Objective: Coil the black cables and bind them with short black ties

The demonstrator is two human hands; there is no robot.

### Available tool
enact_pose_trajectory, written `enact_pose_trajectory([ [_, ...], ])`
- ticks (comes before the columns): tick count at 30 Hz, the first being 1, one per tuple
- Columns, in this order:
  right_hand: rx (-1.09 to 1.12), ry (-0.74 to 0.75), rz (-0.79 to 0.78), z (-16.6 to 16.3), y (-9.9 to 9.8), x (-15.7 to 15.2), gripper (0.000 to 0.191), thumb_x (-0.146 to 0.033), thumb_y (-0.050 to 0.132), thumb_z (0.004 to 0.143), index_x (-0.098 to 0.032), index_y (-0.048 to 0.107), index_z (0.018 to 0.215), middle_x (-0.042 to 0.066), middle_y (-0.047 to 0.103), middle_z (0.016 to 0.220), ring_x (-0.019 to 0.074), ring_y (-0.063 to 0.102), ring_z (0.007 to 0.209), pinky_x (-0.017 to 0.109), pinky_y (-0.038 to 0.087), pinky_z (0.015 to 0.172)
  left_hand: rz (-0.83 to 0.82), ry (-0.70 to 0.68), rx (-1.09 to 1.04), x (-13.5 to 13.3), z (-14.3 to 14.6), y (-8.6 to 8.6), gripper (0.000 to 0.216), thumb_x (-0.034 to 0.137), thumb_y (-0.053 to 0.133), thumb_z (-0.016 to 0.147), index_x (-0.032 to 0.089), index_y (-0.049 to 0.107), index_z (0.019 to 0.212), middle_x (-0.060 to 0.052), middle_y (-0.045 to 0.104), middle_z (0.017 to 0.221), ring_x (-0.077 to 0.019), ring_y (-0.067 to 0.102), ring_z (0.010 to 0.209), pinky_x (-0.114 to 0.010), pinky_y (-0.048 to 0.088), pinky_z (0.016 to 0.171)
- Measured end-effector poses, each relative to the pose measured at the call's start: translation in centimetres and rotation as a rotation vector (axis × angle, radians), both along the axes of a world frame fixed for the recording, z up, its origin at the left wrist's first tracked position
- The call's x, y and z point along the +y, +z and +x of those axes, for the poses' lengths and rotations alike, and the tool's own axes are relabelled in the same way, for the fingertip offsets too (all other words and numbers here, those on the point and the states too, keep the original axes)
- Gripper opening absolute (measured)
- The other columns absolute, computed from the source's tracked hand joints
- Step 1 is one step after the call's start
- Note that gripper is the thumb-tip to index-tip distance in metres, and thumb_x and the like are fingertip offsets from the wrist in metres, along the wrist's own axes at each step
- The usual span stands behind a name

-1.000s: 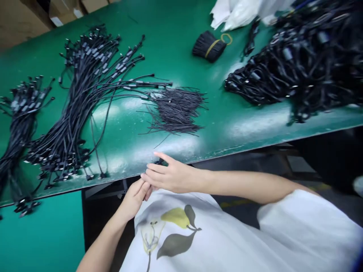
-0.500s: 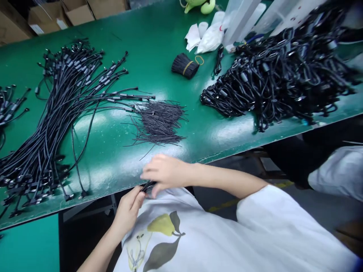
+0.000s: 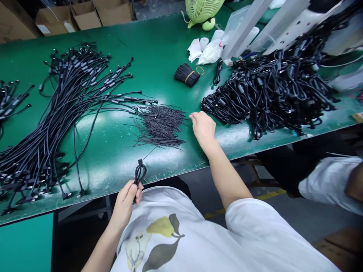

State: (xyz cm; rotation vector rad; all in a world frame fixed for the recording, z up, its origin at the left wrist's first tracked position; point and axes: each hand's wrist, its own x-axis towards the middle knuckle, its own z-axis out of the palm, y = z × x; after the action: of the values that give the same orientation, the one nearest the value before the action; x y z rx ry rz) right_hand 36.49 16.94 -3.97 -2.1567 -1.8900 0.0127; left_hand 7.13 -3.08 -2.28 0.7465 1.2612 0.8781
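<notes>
My left hand (image 3: 127, 200) is closed around a folded black cable (image 3: 140, 172) whose loop sticks up over the near edge of the green table (image 3: 159, 49). My right hand (image 3: 203, 126) has reached out onto the table, fingers curled, its fingertips at the right edge of a loose pile of thin black wire ties (image 3: 160, 124). Whether it holds a tie I cannot make out. A big heap of coiled black cables (image 3: 272, 88) lies just right of that hand.
A long spread of straight black cables (image 3: 56, 113) covers the left of the table. A banded bundle of ties (image 3: 185, 73), white bags (image 3: 208, 47) and a green fan (image 3: 202, 9) sit at the back. Cardboard boxes (image 3: 82, 15) stand behind. Another person's sleeve (image 3: 329, 181) is at right.
My right hand left the cable near my body and reached forward to the tie pile. The left hand now holds the folded cable alone. The view shifted up.
</notes>
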Motion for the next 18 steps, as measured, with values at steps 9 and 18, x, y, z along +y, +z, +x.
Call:
enact_pose_trajectory([
  [9, 0.227, 0.79, -0.596, -11.3, 3.4, -10.9, 0.034, -0.03, 0.035, 0.101, -0.018, 0.066, 0.096, 0.006, 0.072, 0.092, 0.0167, 0.066, 0.081, 0.024, 0.035, 0.065, 0.069, -0.013, -0.164, 2.2, 2.4, 0.8, 0.048, 0.049, 0.054, 0.09, 0.018, 0.048, 0.126, 0.007, 0.039, 0.062, -0.0076, 0.037, 0.049, -0.021, 0.029, 0.048],
  [18, -0.025, 1.174, 0.299, -11.9, 2.9, -11.7, 0.03, -0.018, 0.035, 0.098, -0.015, 0.06, 0.082, 0.006, 0.058, 0.075, 0.0157, 0.048, 0.068, 0.032, 0.029, 0.062, 0.346, -0.005, 0.589, 2.7, 0.8, 0.4, 0.029, 0.039, 0.041, 0.093, 0.018, 0.062, 0.09, -0.002, 0.061, 0.071, -0.0163, 0.058, 0.069, -0.027, 0.046, 0.07],
])
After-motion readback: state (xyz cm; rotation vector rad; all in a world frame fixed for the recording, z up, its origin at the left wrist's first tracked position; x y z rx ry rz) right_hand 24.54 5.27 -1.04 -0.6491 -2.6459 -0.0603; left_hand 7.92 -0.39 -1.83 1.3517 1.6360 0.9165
